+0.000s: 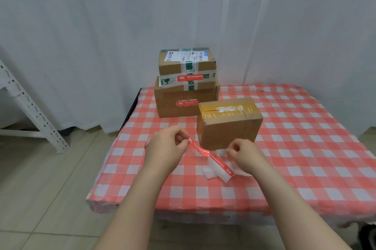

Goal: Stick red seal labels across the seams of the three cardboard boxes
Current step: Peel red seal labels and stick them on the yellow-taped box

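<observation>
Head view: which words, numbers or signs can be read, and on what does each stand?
Nothing can be quoted with certainty.
Shipping label on the top box: barcode and small print, too small.
Green-printed tape: big characters, cut off, unreadable.
Stuck red seals: white characters, blurred.
Red seal label pinched by the left hand: blurred.
Second label on the backing strip held by the right hand: blurred.

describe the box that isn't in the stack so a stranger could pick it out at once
On the red-and-white checked table, two stacked boxes sit at the back left edge. The lone box stands in front and right of them, closest to the camera. Only it has yellowish tape with torn white scraps on top; the stacked ones carry green-printed white tape.
</observation>
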